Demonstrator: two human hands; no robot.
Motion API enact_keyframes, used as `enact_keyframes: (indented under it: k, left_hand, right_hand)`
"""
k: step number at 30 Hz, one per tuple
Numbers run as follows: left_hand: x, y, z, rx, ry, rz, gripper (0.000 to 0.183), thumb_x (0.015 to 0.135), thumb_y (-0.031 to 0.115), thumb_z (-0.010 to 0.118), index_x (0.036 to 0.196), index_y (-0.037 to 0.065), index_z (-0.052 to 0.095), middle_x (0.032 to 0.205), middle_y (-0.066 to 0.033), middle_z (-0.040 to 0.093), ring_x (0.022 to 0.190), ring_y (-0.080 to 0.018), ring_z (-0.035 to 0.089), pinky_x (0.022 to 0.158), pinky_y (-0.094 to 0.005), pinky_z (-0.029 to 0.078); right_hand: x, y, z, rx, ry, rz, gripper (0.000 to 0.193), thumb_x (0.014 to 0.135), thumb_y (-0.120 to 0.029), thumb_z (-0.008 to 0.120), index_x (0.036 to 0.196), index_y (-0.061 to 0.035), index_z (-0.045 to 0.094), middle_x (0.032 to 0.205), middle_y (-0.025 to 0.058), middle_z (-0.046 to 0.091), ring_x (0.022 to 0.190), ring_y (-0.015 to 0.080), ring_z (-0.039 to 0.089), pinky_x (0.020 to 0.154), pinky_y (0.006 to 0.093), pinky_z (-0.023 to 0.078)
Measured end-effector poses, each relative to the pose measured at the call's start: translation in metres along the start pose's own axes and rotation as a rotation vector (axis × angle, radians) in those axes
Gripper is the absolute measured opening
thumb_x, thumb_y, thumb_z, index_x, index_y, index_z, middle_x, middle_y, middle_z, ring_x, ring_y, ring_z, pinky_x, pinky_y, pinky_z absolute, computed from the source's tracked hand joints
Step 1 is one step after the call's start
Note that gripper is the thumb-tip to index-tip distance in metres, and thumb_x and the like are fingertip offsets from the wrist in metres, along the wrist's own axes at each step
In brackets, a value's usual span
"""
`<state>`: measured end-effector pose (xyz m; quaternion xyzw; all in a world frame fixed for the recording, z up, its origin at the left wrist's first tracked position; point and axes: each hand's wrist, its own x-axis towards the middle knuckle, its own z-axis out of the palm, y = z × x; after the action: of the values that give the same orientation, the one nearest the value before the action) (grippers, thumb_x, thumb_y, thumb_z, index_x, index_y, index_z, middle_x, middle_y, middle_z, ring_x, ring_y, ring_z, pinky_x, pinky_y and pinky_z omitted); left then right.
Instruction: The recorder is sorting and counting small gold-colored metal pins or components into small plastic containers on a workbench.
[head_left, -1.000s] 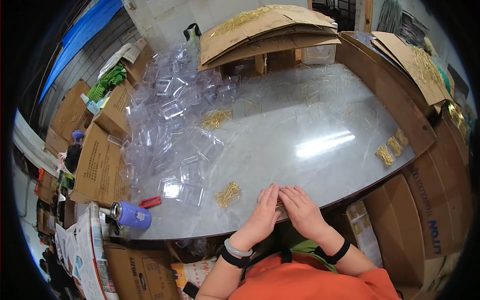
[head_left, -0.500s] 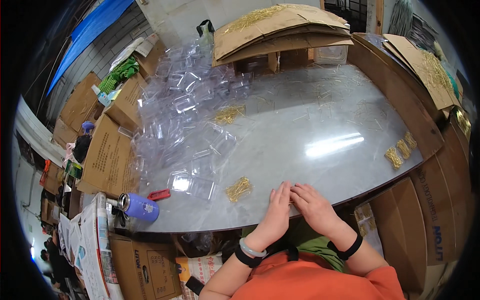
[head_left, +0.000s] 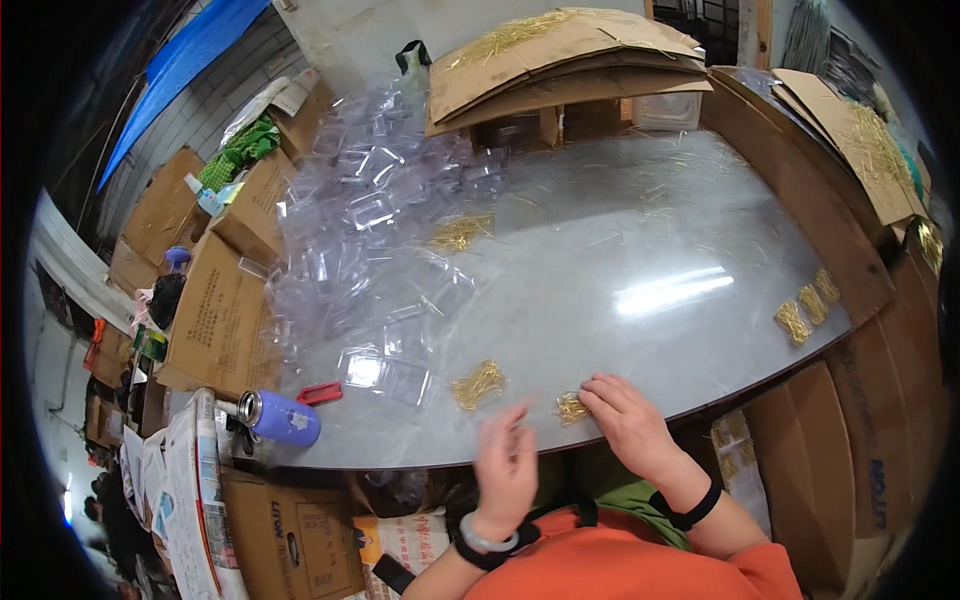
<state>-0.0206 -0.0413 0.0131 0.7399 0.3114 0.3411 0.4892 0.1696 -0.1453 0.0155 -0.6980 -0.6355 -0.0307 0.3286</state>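
Observation:
My right hand [head_left: 628, 420] lies at the table's front edge, its fingertips closed on the right end of a small bundle of thin gold wire pins [head_left: 572, 408]. Whether a clear box surrounds that bundle, I cannot tell. Left of it my left hand [head_left: 506, 462] is raised near the edge, blurred, fingers apart and nothing visible in them. Another pile of gold pins [head_left: 478, 385] lies just beyond it. Clear plastic boxes [head_left: 390, 375] lie to the left of that pile.
A heap of clear plastic boxes [head_left: 350, 220] covers the grey table's [head_left: 560, 300] left side. Three gold bundles [head_left: 808, 305] sit at the right edge. A purple bottle [head_left: 285, 418] and a red tool [head_left: 320, 393] are front left. Cardboard [head_left: 570, 70] stands at the back.
My hands, pressed together before, have parted. The left has drawn back toward me and left; the right stays by the edge, and the gold bundle now shows between them.

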Motion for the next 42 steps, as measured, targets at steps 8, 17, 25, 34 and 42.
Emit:
enact_keyframes:
  k: [8,17,25,34,42]
  left_hand:
    - [0.04,-0.016,-0.087,0.005,0.104,-0.462,0.03,0.104,0.02,0.059,0.117,-0.006,0.058,0.088,-0.0133,0.063,0.053,-0.0138,0.061,0.041,-0.0269,0.047]
    - [0.025,-0.012,-0.065,-0.402,0.063,-0.412,0.016,0.105,0.012,0.053,0.101,-0.002,0.059,0.099,-0.0106,0.063,0.082,-0.0167,0.068,0.07,-0.0334,0.063]
    - [-0.05,-0.002,-0.063,-0.766,-0.482,-0.909,0.01,0.107,0.005,0.049,0.102,-0.001,0.055,0.13,-0.01,0.055,0.12,-0.0206,0.061,0.101,-0.0449,0.06]
    - [-0.051,-0.043,-0.032,-0.995,-0.332,-0.763,0.01,0.108,0.007,0.049,0.1,0.002,0.055,0.113,-0.0104,0.063,0.116,-0.0232,0.064,0.107,-0.0512,0.053]
    - [-0.059,-0.028,-0.031,-1.036,-0.271,-0.718,0.012,0.109,0.007,0.047,0.101,0.003,0.055,0.116,-0.0105,0.064,0.116,-0.0237,0.064,0.112,-0.0524,0.049]
  right_hand:
    - [0.004,-0.007,0.002,-0.035,0.059,-0.023,0.034,0.083,0.003,0.063,0.117,-0.0007,0.065,0.121,0.0123,0.065,0.12,0.0348,0.062,0.102,0.0436,0.053]
    - [0.006,-0.011,-0.001,-0.066,0.07,-0.03,0.033,0.083,0.004,0.065,0.115,-0.0005,0.066,0.12,0.0124,0.066,0.117,0.0349,0.063,0.103,0.0457,0.052]
    - [0.008,-0.013,0.006,-0.069,0.032,-0.013,0.035,0.083,0.004,0.064,0.118,0.0003,0.065,0.123,0.0141,0.066,0.12,0.035,0.062,0.106,0.0472,0.05]
    - [-0.008,-0.031,0.012,-0.002,-0.071,-0.097,0.041,0.083,0.0,0.065,0.123,-0.0009,0.064,0.13,0.013,0.064,0.126,0.0329,0.06,0.111,0.0482,0.046]
    - [-0.046,-0.056,0.016,0.08,-0.156,-0.156,0.039,0.083,-0.001,0.069,0.122,-0.004,0.067,0.133,0.0112,0.063,0.134,0.0343,0.055,0.113,0.0515,0.044]
